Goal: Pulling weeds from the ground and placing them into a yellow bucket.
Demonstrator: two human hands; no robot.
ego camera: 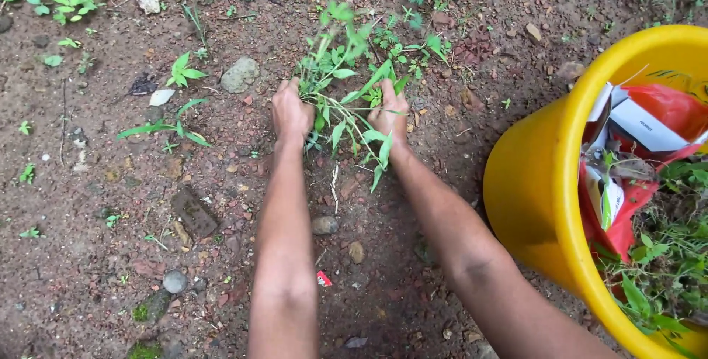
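A leafy green weed (346, 86) grows out of the reddish-brown soil at the upper middle. My left hand (290, 112) is closed around its stems on the left side. My right hand (389, 114) grips the stems on the right side, with leaves hanging over its fingers. Both forearms reach forward from the bottom edge. A thin pale root or stalk (335, 185) shows below the plant between my wrists.
A yellow bucket (531, 182) stands at the right, holding pulled weeds, red plastic and white card scraps. Grey stones (240, 75) and small pebbles (175, 281) lie on the soil. More small weeds (181, 71) grow at the left and along the top.
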